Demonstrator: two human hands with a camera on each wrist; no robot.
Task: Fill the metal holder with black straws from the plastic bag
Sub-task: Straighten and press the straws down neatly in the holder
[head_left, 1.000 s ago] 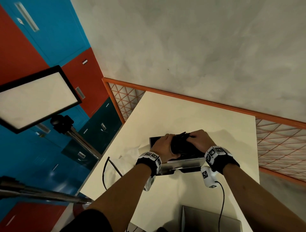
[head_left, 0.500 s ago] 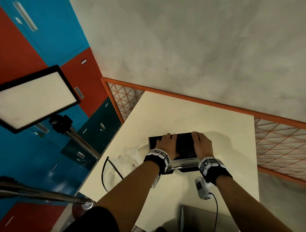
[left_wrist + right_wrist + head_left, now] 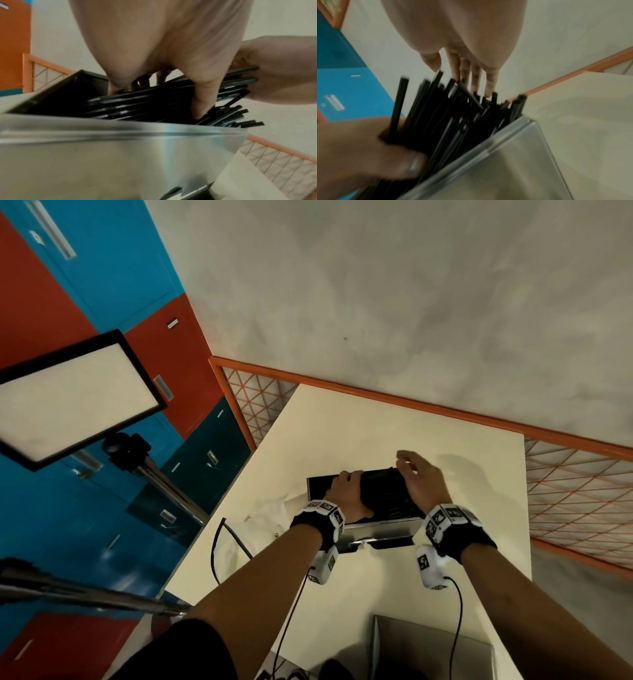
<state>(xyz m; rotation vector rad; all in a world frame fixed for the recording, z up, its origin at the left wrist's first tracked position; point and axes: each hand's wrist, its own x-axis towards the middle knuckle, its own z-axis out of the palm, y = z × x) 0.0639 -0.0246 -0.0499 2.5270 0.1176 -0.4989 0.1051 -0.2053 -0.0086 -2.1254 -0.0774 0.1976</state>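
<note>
A metal holder (image 3: 380, 527) sits on the pale desk (image 3: 359, 422), and a bundle of black straws (image 3: 383, 491) lies in its open top, slanting so that the right-hand ends stick out past the rim. The left hand (image 3: 346, 494) reaches into the holder and its grip is closed around the bundle: in the left wrist view the thumb (image 3: 202, 94) comes down across the front of the straws while the fingers curl behind them. The right hand (image 3: 419, 477) hovers over the right end of the holder with its grip wide, fingers spread and nearly straight; in the right wrist view the fingertips (image 3: 489, 88) hang just above the loose straw ends, and whether they touch is unclear because of blur. Left of the holder, a crumpled plastic bag (image 3: 263, 525) lies on the desk beside a black cable (image 3: 215, 546). A grey box (image 3: 431, 652) stands at the near edge of the desk, and a light panel (image 3: 68, 398) on a stand sits to the far left.
</note>
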